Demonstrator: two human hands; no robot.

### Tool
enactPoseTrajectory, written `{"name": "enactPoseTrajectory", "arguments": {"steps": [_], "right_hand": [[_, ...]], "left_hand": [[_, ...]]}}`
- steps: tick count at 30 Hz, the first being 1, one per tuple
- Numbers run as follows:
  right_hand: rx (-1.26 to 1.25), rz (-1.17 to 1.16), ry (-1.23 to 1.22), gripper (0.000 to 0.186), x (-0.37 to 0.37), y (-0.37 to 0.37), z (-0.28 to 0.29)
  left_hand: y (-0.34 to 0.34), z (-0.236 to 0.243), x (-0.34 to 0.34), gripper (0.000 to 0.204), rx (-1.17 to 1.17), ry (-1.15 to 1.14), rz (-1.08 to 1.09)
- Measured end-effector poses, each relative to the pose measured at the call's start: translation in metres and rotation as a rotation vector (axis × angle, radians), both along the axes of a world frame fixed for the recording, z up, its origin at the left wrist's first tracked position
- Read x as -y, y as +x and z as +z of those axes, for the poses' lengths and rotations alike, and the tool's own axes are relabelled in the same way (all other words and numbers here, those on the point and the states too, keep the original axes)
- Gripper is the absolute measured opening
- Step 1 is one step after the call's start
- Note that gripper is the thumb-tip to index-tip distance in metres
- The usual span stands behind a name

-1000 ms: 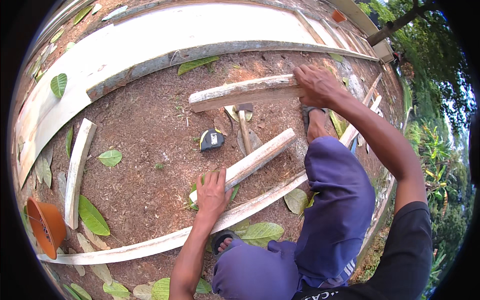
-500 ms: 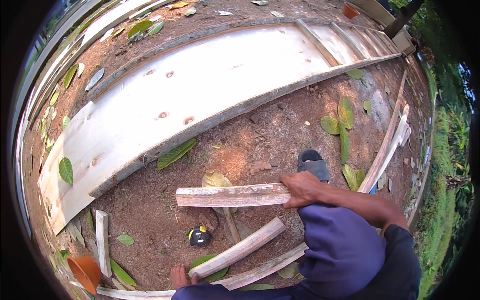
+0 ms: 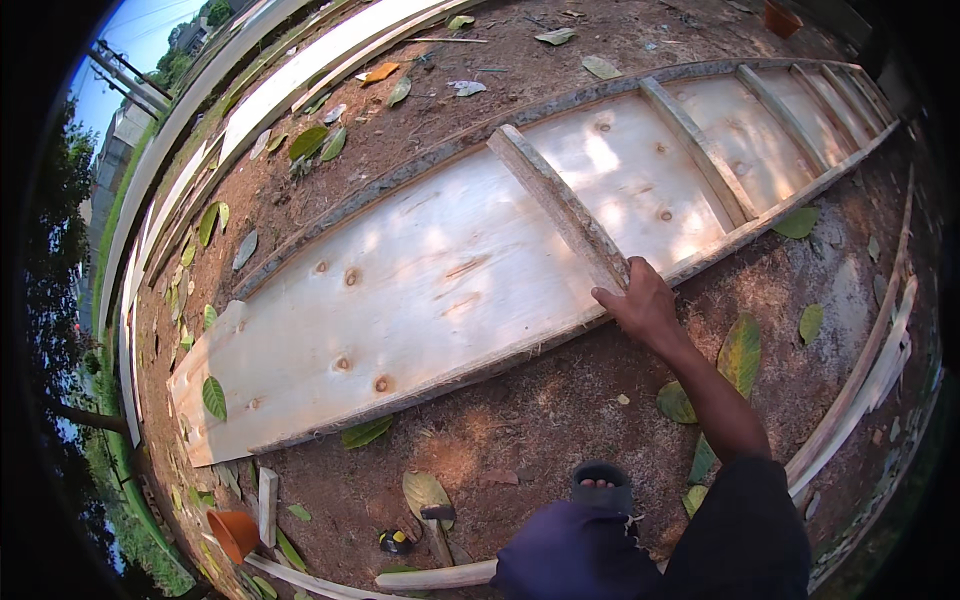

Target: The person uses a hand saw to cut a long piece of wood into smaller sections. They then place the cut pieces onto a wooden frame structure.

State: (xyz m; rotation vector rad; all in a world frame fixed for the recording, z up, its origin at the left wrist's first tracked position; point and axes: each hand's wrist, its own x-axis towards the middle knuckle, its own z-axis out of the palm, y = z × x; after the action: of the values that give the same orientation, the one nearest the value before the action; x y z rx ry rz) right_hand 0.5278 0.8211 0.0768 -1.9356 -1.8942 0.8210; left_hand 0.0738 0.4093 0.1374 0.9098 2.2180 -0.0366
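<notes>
My right hand [image 3: 645,308] grips the near end of a short wooden batten [image 3: 562,205]. The batten lies slantwise across a long plywood panel [image 3: 420,290], its far end by the far edge strip [image 3: 370,192] and its near end at the near edge strip [image 3: 480,368]. Whether it is pressed tight between the two strips I cannot tell. To its right another crosspiece [image 3: 700,150] spans the panel, with several more beyond it. My left hand is out of view.
On the soil below the panel are a hammer [image 3: 438,522], a yellow-and-black tape measure [image 3: 395,541] and a cut wood length [image 3: 440,577]. A short block [image 3: 268,507] stands beside an orange pot [image 3: 233,535]. Long strips [image 3: 860,400] lie right; my sandalled foot [image 3: 601,486] is near.
My right hand has carried the batten from above the soil up and across the panel. My left hand, earlier by a wood length at the bottom, has left the view. The view has shifted.
</notes>
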Motion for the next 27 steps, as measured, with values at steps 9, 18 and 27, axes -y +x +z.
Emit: {"name": "enactPoseTrajectory", "arguments": {"steps": [9, 18, 27], "right_hand": [[0.194, -0.093, 0.206, 0.055, -0.083, 0.022, -0.053], [0.099, 0.009, 0.169, 0.05, -0.066, 0.011, -0.089], [0.082, 0.014, 0.15, 0.051, -0.072, -0.001, -0.078]], "left_hand": [[0.069, 0.052, -0.083, 0.049, 0.305, -0.117, 0.261], [0.108, 0.076, -0.112, 0.05, 0.784, -0.085, 0.491], [0.101, 0.047, -0.182, 0.052, 1.12, -0.01, 0.417]]}}
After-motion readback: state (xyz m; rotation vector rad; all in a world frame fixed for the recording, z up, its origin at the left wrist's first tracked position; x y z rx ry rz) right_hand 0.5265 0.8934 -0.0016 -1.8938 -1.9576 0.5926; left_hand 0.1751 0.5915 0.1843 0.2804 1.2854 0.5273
